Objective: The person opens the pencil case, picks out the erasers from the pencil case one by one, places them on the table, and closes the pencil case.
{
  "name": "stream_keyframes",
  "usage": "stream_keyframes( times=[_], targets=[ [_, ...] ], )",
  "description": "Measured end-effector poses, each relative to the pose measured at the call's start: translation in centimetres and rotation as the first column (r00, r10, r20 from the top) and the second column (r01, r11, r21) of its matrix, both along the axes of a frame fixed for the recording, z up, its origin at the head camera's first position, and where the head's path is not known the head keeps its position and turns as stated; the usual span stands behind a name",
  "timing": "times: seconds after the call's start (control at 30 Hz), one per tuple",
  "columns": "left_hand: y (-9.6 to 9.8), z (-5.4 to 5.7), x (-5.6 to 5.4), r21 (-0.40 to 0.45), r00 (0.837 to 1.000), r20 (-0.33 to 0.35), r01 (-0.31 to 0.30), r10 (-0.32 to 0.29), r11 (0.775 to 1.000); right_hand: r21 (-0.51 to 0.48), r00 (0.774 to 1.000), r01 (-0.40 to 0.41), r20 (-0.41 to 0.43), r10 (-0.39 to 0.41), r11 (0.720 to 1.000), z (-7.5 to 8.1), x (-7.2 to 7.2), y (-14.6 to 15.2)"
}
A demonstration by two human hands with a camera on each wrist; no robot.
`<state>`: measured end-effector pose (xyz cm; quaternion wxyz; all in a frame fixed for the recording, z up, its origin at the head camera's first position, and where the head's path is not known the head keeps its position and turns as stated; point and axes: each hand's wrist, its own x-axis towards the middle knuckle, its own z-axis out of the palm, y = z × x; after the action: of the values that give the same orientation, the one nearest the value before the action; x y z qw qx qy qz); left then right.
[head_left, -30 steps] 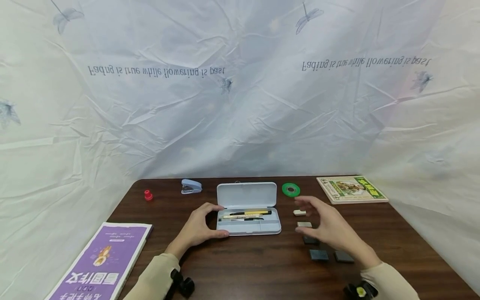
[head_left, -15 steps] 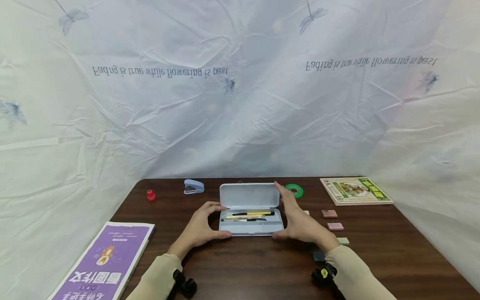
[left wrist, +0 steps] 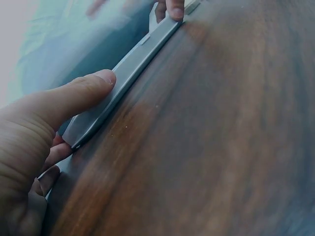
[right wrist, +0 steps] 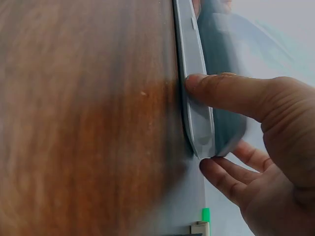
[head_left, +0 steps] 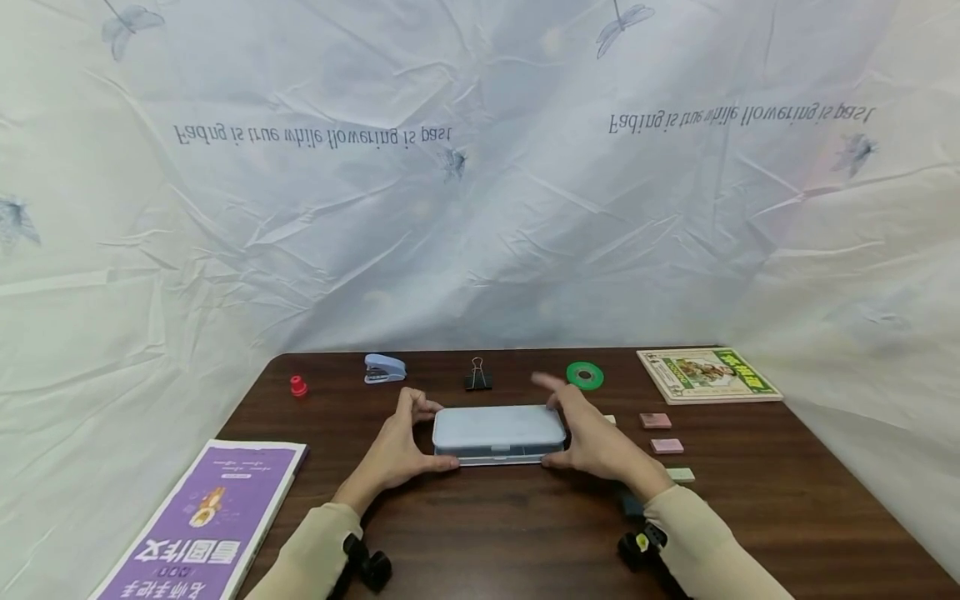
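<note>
A pale pencil case (head_left: 498,427) lies mid-table, its lid folded forward with a narrow dark gap left along the front. At its left end my left hand (head_left: 393,446) grips it, the thumb (left wrist: 96,86) against the front wall and the fingers around the corner. My right hand (head_left: 596,437) holds the opposite end; its thumb (right wrist: 211,86) presses the front wall while other fingers lie at the end. One finger of that hand is raised and blurred beside the lid. The pens inside are hidden beneath the lid.
Behind the case stand a black binder clip (head_left: 478,379), a blue stapler (head_left: 386,368) and a green tape roll (head_left: 585,375). Several small blocks (head_left: 667,446) lie right, near a picture book (head_left: 708,375). A purple book (head_left: 202,517) and red stopper-like piece (head_left: 297,386) are left.
The right hand came in from the right onto the case's right end. The lid has swung forward and down over the pens, uncovering the binder clip behind. The left hand stayed in place.
</note>
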<state>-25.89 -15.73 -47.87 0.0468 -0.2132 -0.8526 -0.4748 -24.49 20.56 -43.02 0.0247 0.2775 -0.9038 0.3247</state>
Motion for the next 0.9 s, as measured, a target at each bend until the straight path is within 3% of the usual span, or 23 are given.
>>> stream_keyframes(
  times=[0.13,0.3,0.9],
  targets=[
    [-0.17,-0.10,-0.08,-0.036,0.999,-0.032,0.021,-0.022,0.999,0.071,1.000,-0.011,-0.003,0.012,0.997,0.14,0.14,0.26],
    [-0.37,-0.07,0.07,-0.113,0.997,-0.080,0.007,-0.016,0.994,0.060,1.000,-0.011,0.016,0.010,0.998,0.16,0.06,0.42],
    [-0.36,-0.21,0.55,-0.092,1.000,-0.024,0.009,-0.012,0.996,0.039,0.999,-0.007,0.051,0.005,0.999,-0.50,0.43,0.50]
  ],
)
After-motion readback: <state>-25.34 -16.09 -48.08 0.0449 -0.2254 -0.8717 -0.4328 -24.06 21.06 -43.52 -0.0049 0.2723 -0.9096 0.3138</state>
